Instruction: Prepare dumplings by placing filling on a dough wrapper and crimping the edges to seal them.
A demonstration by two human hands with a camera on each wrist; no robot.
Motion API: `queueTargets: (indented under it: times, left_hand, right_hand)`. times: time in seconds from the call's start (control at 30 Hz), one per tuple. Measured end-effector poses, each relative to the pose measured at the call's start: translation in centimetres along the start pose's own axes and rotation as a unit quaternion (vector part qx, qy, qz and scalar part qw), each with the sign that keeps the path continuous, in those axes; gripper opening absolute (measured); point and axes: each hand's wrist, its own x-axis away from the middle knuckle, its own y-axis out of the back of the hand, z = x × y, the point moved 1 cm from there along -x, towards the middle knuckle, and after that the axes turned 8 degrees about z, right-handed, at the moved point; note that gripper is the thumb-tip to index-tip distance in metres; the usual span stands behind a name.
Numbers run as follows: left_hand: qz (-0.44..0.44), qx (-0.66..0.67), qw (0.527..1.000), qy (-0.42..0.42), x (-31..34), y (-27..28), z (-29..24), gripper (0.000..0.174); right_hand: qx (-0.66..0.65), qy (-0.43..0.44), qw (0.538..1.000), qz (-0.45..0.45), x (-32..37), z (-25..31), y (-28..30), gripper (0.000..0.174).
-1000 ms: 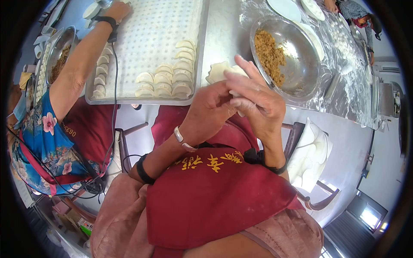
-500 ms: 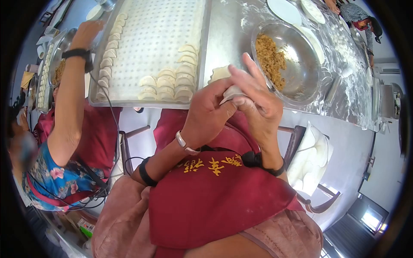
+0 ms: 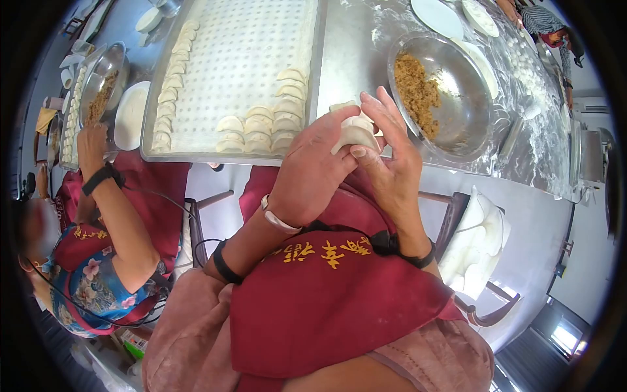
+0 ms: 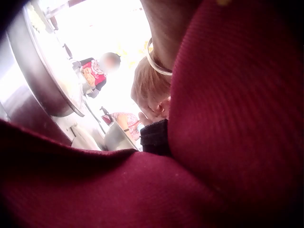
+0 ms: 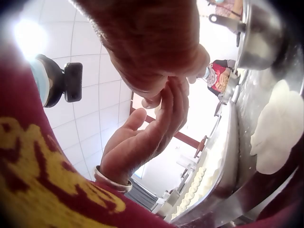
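A white, half-moon dumpling [image 3: 356, 137] sits between the hands in the head view. My right hand [image 3: 398, 147] holds it, thumb at its near edge and long fingers reaching up behind. Beside it, my left hand [image 3: 310, 163] has its fingers stretched along the dumpling's left side. In the right wrist view, the left hand [image 5: 147, 140] wears a bracelet and its thumb stands apart from the fingers; the right hand [image 5: 152, 52] covers the dumpling. Just behind the hands, dough wrappers [image 5: 278, 135] lie on the metal table.
A tray [image 3: 228, 157] with rows of dumplings stands at the left. To the right is a steel bowl [image 3: 464, 124] of brown filling, near floury table surface [image 3: 516, 72]. Another person's arm [image 3: 124, 209] reaches toward a filling bowl [image 3: 108, 72] on the far left.
My left fingers have loosened from the pinched edge and straightened, so more of the dumpling shows. The neighbour's hand has moved from beyond the tray to the filling bowl at the far left.
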Motion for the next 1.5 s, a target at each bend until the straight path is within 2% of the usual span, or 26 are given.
queueTargets:
  times: [0.03, 0.1, 0.13, 0.17, 0.27, 0.33, 0.4, 0.43, 0.47, 0.5, 0.57, 0.7, 0.8, 0.9, 1.07, 1.17, 1.37, 1.5]
  left_hand:
    - [-0.014, 0.015, 1.000, 0.013, -0.1, 0.0, 1.0, 0.047]
    - [-0.023, 0.170, 0.985, 0.020, -0.1, -0.3, 2.2, 0.052]
    - [-0.019, 0.307, 0.951, 0.015, -0.1, -0.6, 2.5, 0.055]
    - [-0.014, 0.438, 0.899, 0.010, -0.1, -0.7, 2.6, 0.058]
    - [-0.029, 0.501, 0.865, 0.030, -0.1, -0.6, 2.6, 0.055]
    - [-0.038, 0.472, 0.880, 0.031, 0.0, -0.3, 3.0, 0.053]
    - [-0.041, 0.300, 0.952, 0.039, 0.0, 0.4, 3.1, 0.050]
    - [-0.040, 0.134, 0.989, 0.047, 0.0, 1.2, 3.1, 0.047]
    - [-0.045, 0.117, 0.991, 0.053, 0.2, 1.8, 3.1, 0.045]
    - [-0.051, 0.100, 0.992, 0.060, 0.4, 2.5, 3.1, 0.043]
    - [-0.078, 0.362, 0.927, 0.059, 1.2, 3.9, 3.1, 0.039]
    - [-0.139, 0.169, 0.972, 0.084, 2.9, 8.7, 4.2, 0.032]
    - [-0.183, 0.067, 0.976, 0.094, 3.5, 12.5, 4.1, 0.030]
    - [-0.186, 0.036, 0.975, 0.114, 3.6, 16.2, 3.9, 0.030]
    - [-0.216, -0.102, 0.962, 0.131, 2.8, 20.1, 4.8, 0.039]
    - [-0.187, -0.153, 0.958, 0.156, 2.3, 21.9, 6.6, 0.036]
    - [-0.179, -0.313, 0.917, 0.173, 4.5, 23.3, 7.4, 0.028]
    - [-0.165, -0.308, 0.911, 0.219, 7.1, 23.4, 7.1, 0.028]
  right_hand:
    - [0.016, -0.005, 1.000, -0.002, -0.1, 0.0, -0.1, 0.052]
    - [0.065, 0.030, 0.997, -0.001, -0.1, -0.2, -0.6, 0.051]
    - [0.090, 0.048, 0.995, -0.001, 0.0, -0.4, -0.8, 0.051]
    - [0.107, 0.054, 0.993, 0.004, 0.0, -0.7, -1.0, 0.049]
    - [0.125, 0.058, 0.990, 0.016, 0.0, -1.1, -1.2, 0.048]
    - [0.089, 0.042, 0.995, 0.024, -0.2, -0.9, -1.2, 0.050]
    - [0.068, 0.003, 0.998, 0.010, 0.0, -0.8, -0.8, 0.048]
    - [0.056, -0.015, 0.998, 0.004, 0.1, -0.9, -0.6, 0.047]
    - [0.069, -0.006, 0.998, 0.001, 0.2, -1.0, -0.2, 0.041]
    - [0.066, -0.019, 0.998, 0.007, 0.4, -1.2, 0.3, 0.038]
    - [0.053, -0.046, 0.997, 0.021, 0.9, -1.4, 0.9, 0.033]
    - [0.011, -0.076, 0.997, 0.020, 2.2, -2.1, 1.6, 0.024]
    - [-0.014, -0.094, 0.995, 0.014, 3.0, -2.3, 1.9, 0.025]
    - [-0.028, -0.126, 0.991, 0.020, 3.4, -2.0, 1.8, 0.026]
    - [-0.025, -0.122, 0.992, 0.021, 3.8, -2.1, 1.9, 0.026]
    - [-0.026, -0.125, 0.992, 0.021, 3.9, -2.0, 1.8, 0.026]
    - [-0.027, -0.127, 0.991, 0.028, 4.1, -2.1, 1.9, 0.026]
    - [-0.032, -0.137, 0.989, 0.042, 4.0, -2.2, 1.6, 0.025]
